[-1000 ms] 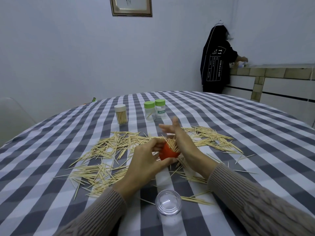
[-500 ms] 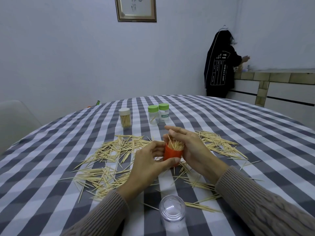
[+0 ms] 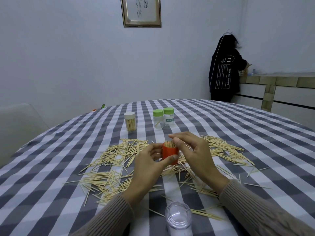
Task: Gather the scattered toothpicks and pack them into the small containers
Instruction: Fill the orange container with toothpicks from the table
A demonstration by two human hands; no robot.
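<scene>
Left hand (image 3: 146,165) grips orange container (image 3: 170,155) | right hand (image 3: 194,150) loosely spread beside its toothpicks (image 3: 170,144)

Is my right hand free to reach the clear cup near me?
Probably yes. The right hand holds nothing, fingers loose above the orange container, and only loose toothpicks lie between it and the clear cup.

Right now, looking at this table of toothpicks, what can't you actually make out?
- Head view: how full the orange cup is; its wall and the left hand hide it.
- Right hand fingertips: whether they touch the toothpicks in the cup is unclear.
- Clear container: bottom cut off by the frame edge.
</scene>
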